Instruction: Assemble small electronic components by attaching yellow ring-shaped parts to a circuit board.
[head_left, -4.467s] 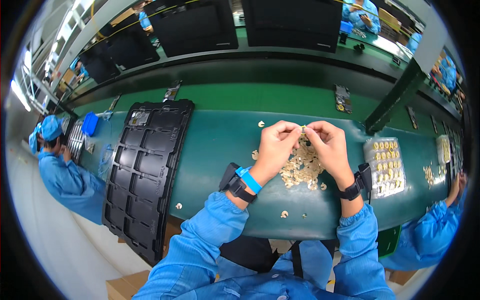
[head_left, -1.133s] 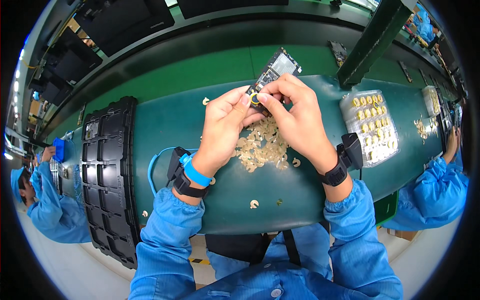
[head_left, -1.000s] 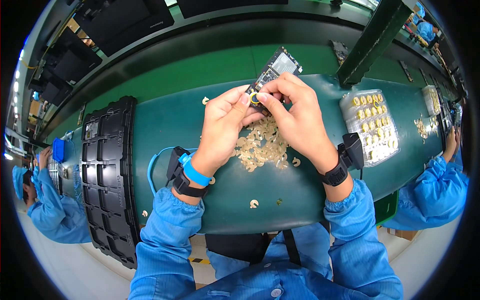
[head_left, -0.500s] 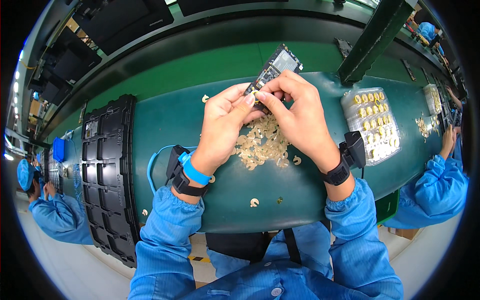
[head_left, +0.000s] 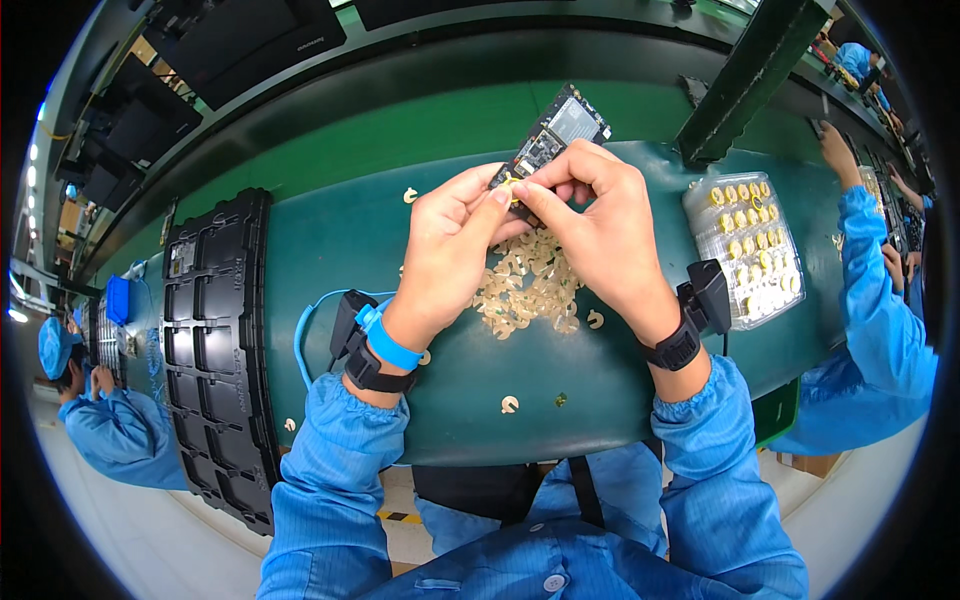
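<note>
A dark circuit board point(head_left: 543, 148) with a silver-grey block near its far end is held tilted above the bench. My left hand point(head_left: 448, 240) grips its near end, thumb on the top face. From the other side my right hand point(head_left: 605, 225) is closed over the board, its thumb and index finger pinching at a small yellow-edged round part point(head_left: 516, 190). That part looks like a coin cell and is mostly covered by my fingertips. Under the hands lies a heap of cream C-shaped pieces point(head_left: 525, 290).
On the right stands a clear plastic tray point(head_left: 700, 250) with rows of yellow-edged coin cells. A black compartment tray point(head_left: 215, 350) lies left. A green post point(head_left: 745, 80) rises at the back right. Loose cream pieces point(head_left: 510, 404) dot the green mat. Co-workers sit on both sides.
My hands stay at nearly the same spot, with the board shifted very slightly to the right. The co-worker on the right has raised an arm toward the back of the bench.
</note>
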